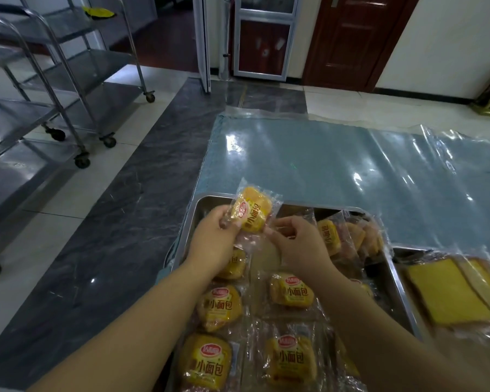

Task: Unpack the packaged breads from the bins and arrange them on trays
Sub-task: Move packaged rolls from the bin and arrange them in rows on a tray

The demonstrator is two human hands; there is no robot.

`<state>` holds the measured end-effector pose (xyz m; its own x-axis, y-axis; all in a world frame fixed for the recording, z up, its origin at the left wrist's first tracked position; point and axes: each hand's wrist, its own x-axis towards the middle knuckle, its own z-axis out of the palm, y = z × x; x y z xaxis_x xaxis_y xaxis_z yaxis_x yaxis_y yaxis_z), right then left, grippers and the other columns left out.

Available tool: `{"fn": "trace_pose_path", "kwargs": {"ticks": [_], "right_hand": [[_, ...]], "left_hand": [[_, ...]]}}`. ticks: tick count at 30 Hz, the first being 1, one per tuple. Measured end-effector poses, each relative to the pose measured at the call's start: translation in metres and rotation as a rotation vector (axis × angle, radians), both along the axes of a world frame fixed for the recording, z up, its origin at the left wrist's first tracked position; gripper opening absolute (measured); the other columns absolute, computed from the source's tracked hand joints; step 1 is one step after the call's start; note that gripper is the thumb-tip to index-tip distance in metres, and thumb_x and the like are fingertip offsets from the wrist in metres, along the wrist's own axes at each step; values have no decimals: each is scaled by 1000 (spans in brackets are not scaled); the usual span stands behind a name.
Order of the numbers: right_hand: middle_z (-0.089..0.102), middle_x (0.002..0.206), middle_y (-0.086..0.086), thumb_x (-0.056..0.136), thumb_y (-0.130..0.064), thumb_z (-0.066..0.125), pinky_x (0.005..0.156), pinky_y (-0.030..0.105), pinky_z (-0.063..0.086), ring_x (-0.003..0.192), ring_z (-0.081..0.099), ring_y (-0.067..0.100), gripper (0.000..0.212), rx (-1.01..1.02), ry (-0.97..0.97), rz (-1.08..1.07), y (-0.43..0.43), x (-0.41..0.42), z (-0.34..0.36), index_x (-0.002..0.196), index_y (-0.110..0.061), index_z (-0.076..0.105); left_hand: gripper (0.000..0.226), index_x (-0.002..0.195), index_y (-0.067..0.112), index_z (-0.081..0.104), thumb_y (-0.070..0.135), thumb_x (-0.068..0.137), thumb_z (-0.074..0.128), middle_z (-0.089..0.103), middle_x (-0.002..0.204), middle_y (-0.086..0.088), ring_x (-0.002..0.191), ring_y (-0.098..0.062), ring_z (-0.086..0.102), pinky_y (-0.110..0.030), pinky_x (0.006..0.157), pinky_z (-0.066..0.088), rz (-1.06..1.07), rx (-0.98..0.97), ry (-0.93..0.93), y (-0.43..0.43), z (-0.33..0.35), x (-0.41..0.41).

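Note:
A small yellow bread in a clear wrapper [253, 208] is held up over the far left corner of a steel tray [193, 213]. My left hand [212, 241] grips the wrapper's left end. My right hand [297, 244] pinches its lower right corner. Below my hands, several more packaged breads [290, 291] lie in rows in the tray, labels up. Others [351, 236] lie piled at the tray's far right. A second tray [400, 251] to the right holds wrapped yellow cake slices [447, 295].
The trays rest on a table under a blue cloth with clear plastic sheet [337, 159]. Steel wheeled racks [54, 89] stand on the tiled floor to the left. A dark wooden door [354, 38] and a glass door [263, 38] are at the back.

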<state>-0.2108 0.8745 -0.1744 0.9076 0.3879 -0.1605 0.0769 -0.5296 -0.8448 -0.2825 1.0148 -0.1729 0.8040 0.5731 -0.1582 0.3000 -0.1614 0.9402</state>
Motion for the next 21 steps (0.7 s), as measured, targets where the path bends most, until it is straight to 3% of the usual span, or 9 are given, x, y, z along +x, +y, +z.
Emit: {"fn": "trace_pose_path", "kwargs": {"ticks": [3, 6, 10, 13, 15, 18, 21], "right_hand": [[60, 88, -12, 85, -36, 65, 56, 14, 44, 77, 59, 2, 21, -62, -28, -13, -14, 6, -7, 102, -32, 53], [59, 86, -13, 86, -34, 64, 52, 12, 40, 72, 58, 2, 19, -116, -83, -31, -24, 12, -13, 102, -31, 54], [57, 93, -11, 87, -35, 61, 66, 25, 49, 80, 54, 6, 25, -331, -301, -51, -30, 16, -11, 109, -24, 55], [53, 115, -1, 87, -30, 60, 83, 33, 47, 101, 48, 14, 34, -500, -408, -77, -32, 17, -9, 118, -19, 52], [49, 125, 4, 87, -29, 59, 90, 37, 47, 112, 47, 20, 40, -574, -402, -80, -34, 17, -9, 124, -15, 49], [40, 140, 10, 87, -37, 58, 101, 40, 40, 129, 38, 27, 57, -722, -362, -35, -37, 15, -13, 134, -11, 38], [43, 137, 11, 86, -42, 59, 99, 43, 43, 126, 42, 29, 61, -783, -341, -14, -39, 13, -16, 134, -12, 37]], "left_hand": [[31, 120, 30, 56, 15, 93, 52, 62, 104, 13, 89, -2, 57, -17, 67, 41, -88, 175, 14, 26, 2, 7], [43, 129, 33, 51, 11, 93, 52, 57, 121, 10, 103, -4, 51, -11, 75, 36, -291, 351, 95, 51, 0, 13], [46, 132, 34, 49, 13, 91, 54, 54, 130, 0, 116, -19, 50, -28, 92, 39, -367, 563, 192, 68, -3, 24], [49, 136, 35, 41, 24, 90, 54, 43, 132, -3, 120, -27, 33, -40, 98, 34, -277, 981, 334, 63, -7, 32], [42, 132, 33, 45, 32, 91, 50, 45, 129, -1, 118, -26, 32, -40, 96, 32, -292, 1142, 275, 51, -15, 32], [39, 131, 28, 46, 35, 93, 45, 46, 131, -2, 120, -25, 38, -39, 97, 36, -416, 1111, 268, 29, -32, 26], [40, 137, 26, 41, 32, 97, 37, 36, 143, -5, 129, -27, 34, -41, 103, 35, -494, 1012, 367, 26, -44, 21]]}}
